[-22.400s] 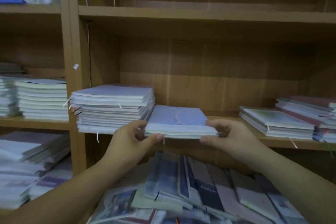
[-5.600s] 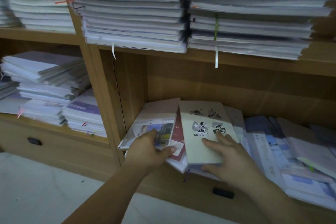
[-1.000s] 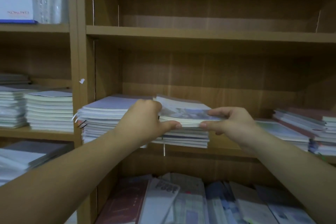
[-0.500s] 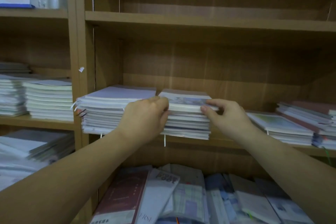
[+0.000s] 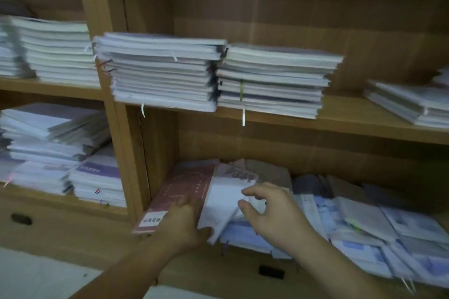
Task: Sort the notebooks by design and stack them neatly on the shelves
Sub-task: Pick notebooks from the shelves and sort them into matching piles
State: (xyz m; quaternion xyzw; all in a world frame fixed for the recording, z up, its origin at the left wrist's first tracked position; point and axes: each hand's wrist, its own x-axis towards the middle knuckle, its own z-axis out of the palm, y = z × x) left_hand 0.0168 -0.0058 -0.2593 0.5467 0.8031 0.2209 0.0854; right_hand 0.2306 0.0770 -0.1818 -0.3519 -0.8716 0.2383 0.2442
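Observation:
On the lower shelf lies a loose heap of mixed notebooks (image 5: 364, 223). A maroon notebook (image 5: 187, 182) leans at the heap's left end, and a white notebook (image 5: 222, 199) overlaps its right edge. My left hand (image 5: 183, 222) rests flat on the maroon cover, its thumb at the white notebook's lower corner. My right hand (image 5: 269, 211) hovers over the white notebook with curled, spread fingers and holds nothing. On the shelf above, two neat stacks stand side by side: the left stack (image 5: 160, 73) and the right stack (image 5: 272, 80).
A wooden upright (image 5: 121, 133) divides this bay from the left bay, which holds more stacks (image 5: 56, 56) and a tilted pile (image 5: 48, 133). A low stack (image 5: 408, 104) sits at the right of the middle shelf (image 5: 364, 128). Below are drawers with dark handles (image 5: 271, 272).
Both hands have let go of the stack on the middle shelf and dropped to the loose heap on the lower shelf. The view has tilted down with them.

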